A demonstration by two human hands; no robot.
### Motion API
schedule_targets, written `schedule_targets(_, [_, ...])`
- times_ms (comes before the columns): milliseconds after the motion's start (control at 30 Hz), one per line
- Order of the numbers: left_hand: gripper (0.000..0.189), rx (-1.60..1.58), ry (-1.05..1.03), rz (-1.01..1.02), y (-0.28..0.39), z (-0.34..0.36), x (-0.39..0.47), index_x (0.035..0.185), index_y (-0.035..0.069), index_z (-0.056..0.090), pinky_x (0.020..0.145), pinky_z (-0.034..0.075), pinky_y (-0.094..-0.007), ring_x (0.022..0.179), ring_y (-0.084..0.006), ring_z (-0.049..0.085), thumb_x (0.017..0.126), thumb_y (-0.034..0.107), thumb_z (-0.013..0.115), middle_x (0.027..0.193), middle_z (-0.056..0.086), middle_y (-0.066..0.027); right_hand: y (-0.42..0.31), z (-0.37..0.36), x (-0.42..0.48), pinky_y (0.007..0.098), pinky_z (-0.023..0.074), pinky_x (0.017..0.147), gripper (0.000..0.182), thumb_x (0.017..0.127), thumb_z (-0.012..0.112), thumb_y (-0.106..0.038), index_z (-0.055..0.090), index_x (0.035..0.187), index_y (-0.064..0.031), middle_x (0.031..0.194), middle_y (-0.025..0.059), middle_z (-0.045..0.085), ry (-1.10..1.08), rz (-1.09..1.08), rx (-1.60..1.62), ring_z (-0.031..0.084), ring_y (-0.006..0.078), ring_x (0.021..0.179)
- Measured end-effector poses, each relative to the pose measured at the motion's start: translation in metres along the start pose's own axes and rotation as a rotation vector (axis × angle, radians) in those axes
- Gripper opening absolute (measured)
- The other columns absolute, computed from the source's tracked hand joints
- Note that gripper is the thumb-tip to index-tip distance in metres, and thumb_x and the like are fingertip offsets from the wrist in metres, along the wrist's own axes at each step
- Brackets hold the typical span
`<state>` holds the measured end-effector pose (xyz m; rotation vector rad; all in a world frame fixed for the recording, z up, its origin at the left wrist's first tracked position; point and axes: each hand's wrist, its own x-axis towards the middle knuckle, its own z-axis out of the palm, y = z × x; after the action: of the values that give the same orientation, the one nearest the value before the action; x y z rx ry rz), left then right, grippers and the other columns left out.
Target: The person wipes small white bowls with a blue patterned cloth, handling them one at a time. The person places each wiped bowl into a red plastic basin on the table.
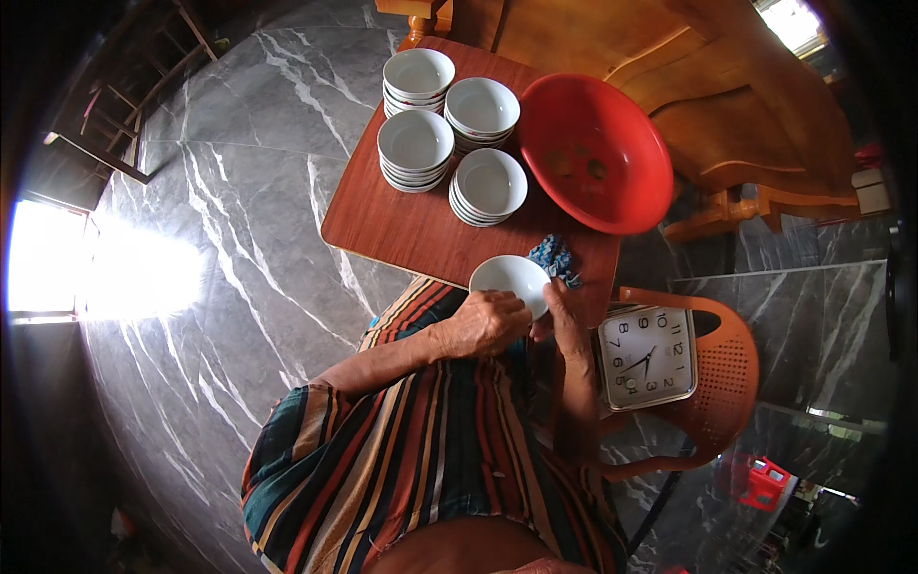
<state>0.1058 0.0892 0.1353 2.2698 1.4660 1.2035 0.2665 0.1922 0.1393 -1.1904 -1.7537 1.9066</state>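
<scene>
A white bowl (pixel 508 278) is held over the near edge of the small wooden table, its hollow facing up towards me. My left hand (pixel 486 323) curls over the near rim, fingers bent against the inside. On the bowl's right side my right hand (pixel 563 323) grips the wall, thumb at the rim and other fingers beneath. Just behind the right hand lies a crumpled blue patterned cloth (pixel 552 257). Several stacks of white bowls stand farther back, the nearest stack (pixel 490 186) beyond the held bowl.
A large red plastic basin (pixel 602 158) rests at the right of the brown tabletop (pixel 380 222). Behind it stands a carved wooden bench (pixel 724 107). An orange plastic chair (pixel 724 366) to the right carries a square clock (pixel 649 356). The floor (pixel 237 237) is grey marbled tile.
</scene>
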Motion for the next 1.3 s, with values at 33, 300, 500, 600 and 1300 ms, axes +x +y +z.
schedule_targets(33, [0.018,0.008,-0.029,0.024,0.001,0.002,-0.001,0.072,0.006,0.049,0.063,0.049,-0.0369,0.071,-0.0245,0.058,0.066,0.012,0.065,0.07,0.05,-0.008,-0.007,0.003,-0.005,0.0228,0.0422,0.035,0.03,0.096,0.043,-0.033,0.053,0.099,-0.0044,0.062,0.005,0.056,-0.039,-0.024,-0.007,0.052,0.0114,0.041])
schedule_targets(300, [0.037,0.085,0.198,0.064,0.019,-0.038,0.022,0.102,0.002,0.057,0.073,0.046,-0.0392,0.089,-0.0302,0.056,0.069,0.011,0.072,0.103,0.058,-0.0134,-0.028,-0.024,0.021,0.0227,0.0451,0.039,0.022,0.09,0.041,-0.016,0.053,0.102,-0.0034,0.079,0.006,0.059,0.04,-0.038,0.134,0.055,0.0118,0.055])
schedule_targets(500, [0.016,-0.39,0.245,-0.285,-0.017,-0.034,0.003,0.09,0.0,0.057,0.062,0.047,-0.0352,0.071,-0.0272,0.059,0.077,0.0,0.065,0.081,0.059,-0.0129,-0.042,-0.118,0.134,0.0275,0.0496,0.045,0.02,0.087,0.038,-0.01,0.053,0.1,-0.0019,0.079,0.0109,0.063,0.381,-0.205,0.004,0.06,0.0163,0.057])
schedule_targets(600, [0.01,-0.517,0.208,-0.539,-0.016,-0.034,-0.007,0.088,-0.002,0.058,0.063,0.048,-0.0326,0.071,-0.0209,0.062,0.082,0.004,0.063,0.078,0.063,-0.0114,-0.033,-0.148,0.2,0.0321,0.0542,0.051,0.029,0.084,0.037,-0.007,0.047,0.11,0.0005,0.086,0.0171,0.062,0.512,-0.015,0.12,0.063,0.0226,0.062])
schedule_targets(1300, [0.013,-0.501,0.329,-0.848,-0.058,-0.02,-0.034,0.085,-0.001,0.054,0.063,0.049,-0.0351,0.067,-0.0225,0.062,0.083,0.011,0.058,0.071,0.061,-0.0147,-0.029,-0.15,0.221,0.0584,0.0495,0.088,0.053,0.081,0.046,-0.004,0.033,0.132,-0.0006,0.131,0.0219,0.035,0.573,0.1,0.778,0.049,0.0456,0.107])
